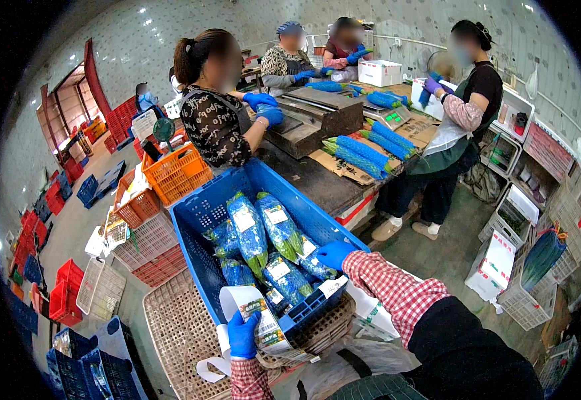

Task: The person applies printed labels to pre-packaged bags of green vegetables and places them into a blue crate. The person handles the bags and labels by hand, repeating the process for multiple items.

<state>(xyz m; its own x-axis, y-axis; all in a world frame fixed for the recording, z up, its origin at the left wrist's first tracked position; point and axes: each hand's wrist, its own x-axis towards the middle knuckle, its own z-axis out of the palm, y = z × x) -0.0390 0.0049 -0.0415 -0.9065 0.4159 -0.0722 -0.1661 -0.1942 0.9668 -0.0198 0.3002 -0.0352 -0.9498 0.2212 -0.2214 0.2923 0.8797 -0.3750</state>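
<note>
A blue plastic crate [198, 270] stands before me on woven-looking plastic baskets. Inside lie several green vegetables in blue foam netting and clear bags with white labels, such as one bagged vegetable [246, 222]. My left hand [243, 336], in a blue glove, grips a strip of printed labels [265, 325] at the crate's near edge; a curl of white backing paper [214, 369] hangs beside it. My right hand [338, 254], also blue-gloved, reaches over the crate's right wall and touches a labelled bagged vegetable [313, 260]. Its fingertips are partly hidden, so its grip is unclear.
Ahead is a work table [300, 180] with netted vegetables [358, 155], a metal machine [315, 117] and a scale [390, 116]. Several co-workers stand or sit around it. Orange crates [178, 175] are at the left, white crates [533, 305] and a white carton [490, 260] at the right.
</note>
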